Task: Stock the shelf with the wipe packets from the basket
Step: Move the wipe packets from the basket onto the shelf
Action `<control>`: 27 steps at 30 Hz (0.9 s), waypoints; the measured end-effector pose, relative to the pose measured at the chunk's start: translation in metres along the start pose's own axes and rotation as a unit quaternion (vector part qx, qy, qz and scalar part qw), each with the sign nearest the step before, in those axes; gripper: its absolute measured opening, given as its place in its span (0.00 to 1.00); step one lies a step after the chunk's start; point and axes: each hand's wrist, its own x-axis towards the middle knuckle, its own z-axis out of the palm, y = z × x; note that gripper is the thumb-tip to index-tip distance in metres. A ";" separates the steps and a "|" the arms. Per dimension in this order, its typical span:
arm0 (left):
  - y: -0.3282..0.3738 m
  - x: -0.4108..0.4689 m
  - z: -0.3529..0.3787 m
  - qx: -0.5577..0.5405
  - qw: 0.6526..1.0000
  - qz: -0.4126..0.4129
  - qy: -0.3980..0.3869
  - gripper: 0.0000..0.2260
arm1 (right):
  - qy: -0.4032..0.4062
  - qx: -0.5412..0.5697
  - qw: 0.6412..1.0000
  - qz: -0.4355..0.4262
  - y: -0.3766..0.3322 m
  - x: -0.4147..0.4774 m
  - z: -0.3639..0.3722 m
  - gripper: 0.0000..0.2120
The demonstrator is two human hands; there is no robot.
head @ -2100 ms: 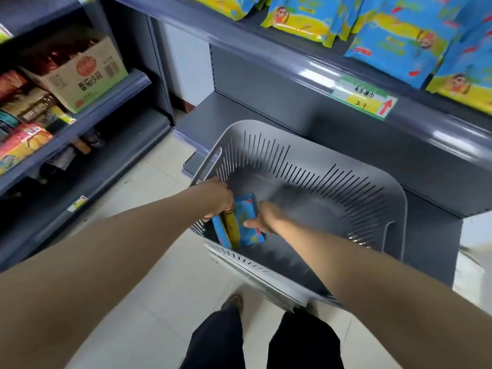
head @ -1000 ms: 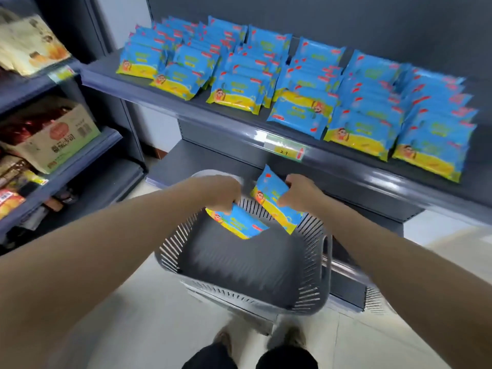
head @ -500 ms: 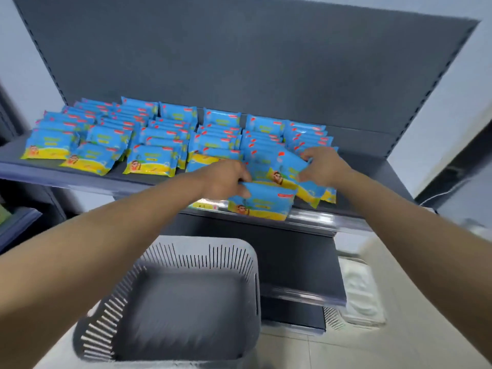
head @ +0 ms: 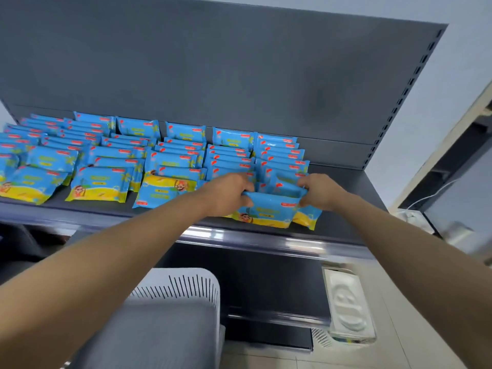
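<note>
By the left hand [head: 229, 194] and right hand [head: 322, 193], a blue-and-yellow plastic wipe packet [head: 269, 210] is pinched at its top corners, between them at the dark grey metal shelf [head: 159, 218] front. Placing is judged in hand; release is called for next.

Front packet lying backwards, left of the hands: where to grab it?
Pinch the packet by its near blue edge, coming from the aisle over the shelf front. It lies face up with that edge free; the packets behind crowd its far edge.
</note>
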 end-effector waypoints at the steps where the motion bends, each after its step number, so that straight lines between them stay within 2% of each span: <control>1: -0.001 0.004 0.001 -0.001 1.000 -0.007 0.000 0.06 | 0.006 -0.002 1.000 -0.009 0.003 0.005 0.000 0.15; 5: -0.003 0.020 0.004 0.007 0.999 -0.033 -0.007 0.06 | 0.027 -0.024 0.999 -0.023 0.013 0.029 -0.004 0.10; 11: 0.001 0.041 0.020 0.003 0.998 -0.058 -0.007 0.07 | 0.061 -0.046 0.997 -0.030 0.018 0.057 -0.005 0.08; 18: 0.008 0.066 0.033 0.054 0.997 -0.049 0.022 0.07 | 0.067 -0.073 0.994 -0.044 0.026 0.066 -0.010 0.11; 20: 0.010 0.073 0.036 0.101 0.994 -0.039 0.032 0.08 | 0.060 -0.042 0.997 -0.041 0.029 0.064 -0.010 0.12; 24: 0.008 0.087 0.040 0.136 0.988 -0.052 0.055 0.14 | 0.079 0.123 0.989 -0.023 0.032 0.054 -0.017 0.14; 27: 0.004 0.094 0.043 0.171 0.979 -0.067 0.084 0.18 | 0.115 0.116 0.986 -0.020 0.030 0.046 -0.023 0.13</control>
